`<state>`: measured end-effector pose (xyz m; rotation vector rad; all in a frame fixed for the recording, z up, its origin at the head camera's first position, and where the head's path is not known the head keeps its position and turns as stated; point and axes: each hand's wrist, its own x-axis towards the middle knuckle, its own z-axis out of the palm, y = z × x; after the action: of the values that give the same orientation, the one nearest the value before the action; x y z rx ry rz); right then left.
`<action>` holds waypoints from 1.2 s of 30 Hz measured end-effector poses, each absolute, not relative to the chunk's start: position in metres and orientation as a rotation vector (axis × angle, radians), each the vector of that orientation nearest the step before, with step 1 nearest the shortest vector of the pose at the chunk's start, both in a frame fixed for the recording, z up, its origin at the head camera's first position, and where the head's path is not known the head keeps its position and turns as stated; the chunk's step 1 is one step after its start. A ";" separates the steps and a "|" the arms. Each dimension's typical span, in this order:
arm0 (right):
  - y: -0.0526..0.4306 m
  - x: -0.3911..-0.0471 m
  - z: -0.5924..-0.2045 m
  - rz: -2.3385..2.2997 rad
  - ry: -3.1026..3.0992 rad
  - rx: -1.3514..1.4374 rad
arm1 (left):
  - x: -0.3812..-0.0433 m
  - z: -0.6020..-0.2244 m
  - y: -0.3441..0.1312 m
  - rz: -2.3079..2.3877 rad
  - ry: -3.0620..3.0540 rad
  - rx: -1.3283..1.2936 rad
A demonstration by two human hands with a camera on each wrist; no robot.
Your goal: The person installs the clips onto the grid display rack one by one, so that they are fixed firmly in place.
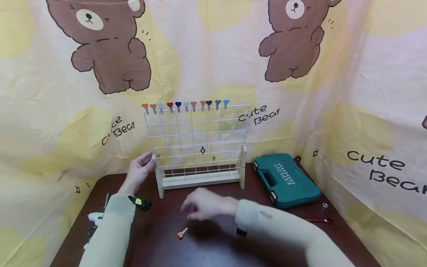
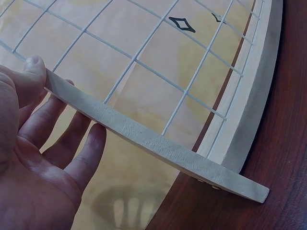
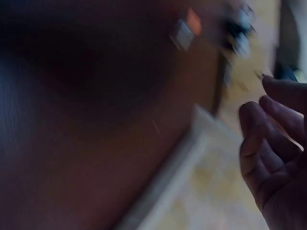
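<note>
A white wire-grid rack with a pale wooden base [image 1: 200, 182] stands at the back of the table. Heart-topped clips in several colours, such as a red heart clip [image 1: 170, 105], line its top wire. My left hand [image 1: 141, 168] grips the rack's left wooden upright [image 2: 139, 136] near its upper end, thumb on one side and fingertips behind. Over the table in front of the rack, my right hand [image 1: 208, 204] hangs with loosely curled fingers and nothing between them. An orange heart clip [image 1: 180, 234] lies on the table, nearer than the right hand. The right wrist view is blurred.
A green tool case [image 1: 287, 180] lies to the right of the rack. A wrench [image 1: 327, 220] and a small metal piece [image 1: 325, 206] are near the right edge. At the left edge, partly behind the left sleeve, is a white glue gun-like tool [image 1: 95, 217].
</note>
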<state>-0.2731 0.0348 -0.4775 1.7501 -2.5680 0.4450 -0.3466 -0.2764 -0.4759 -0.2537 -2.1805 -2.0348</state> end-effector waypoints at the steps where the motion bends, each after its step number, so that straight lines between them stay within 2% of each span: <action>1: 0.027 -0.267 -0.488 0.340 -2.577 1.787 | -0.347 -0.476 -0.277 -2.032 -2.183 -0.257; 5: 0.001 -0.249 -0.521 -0.020 -2.522 1.877 | -0.348 -0.477 -0.277 -2.024 -2.180 -0.257; 10: -0.013 -0.237 -0.539 -0.150 -2.459 1.919 | -0.349 -0.479 -0.275 -2.030 -2.169 -0.256; 15: -0.001 -0.241 -0.533 -0.050 -2.491 1.888 | -0.349 -0.479 -0.275 -2.043 -2.162 -0.268; 23: 0.050 -0.272 -0.517 0.383 -2.581 1.737 | -0.346 -0.475 -0.278 -2.048 -2.154 -0.277; 28: 0.084 -0.292 -0.468 0.747 -2.540 1.606 | -0.345 -0.474 -0.277 -2.070 -2.136 -0.285; 36: 0.140 -0.338 -0.316 1.101 -2.321 1.117 | -0.346 -0.475 -0.276 -2.052 -2.156 -0.271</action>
<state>-0.3378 0.1395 -0.3160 1.1174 -2.3211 1.1009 -0.3460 -0.2764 -0.4753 -0.2709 -2.1557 -2.0520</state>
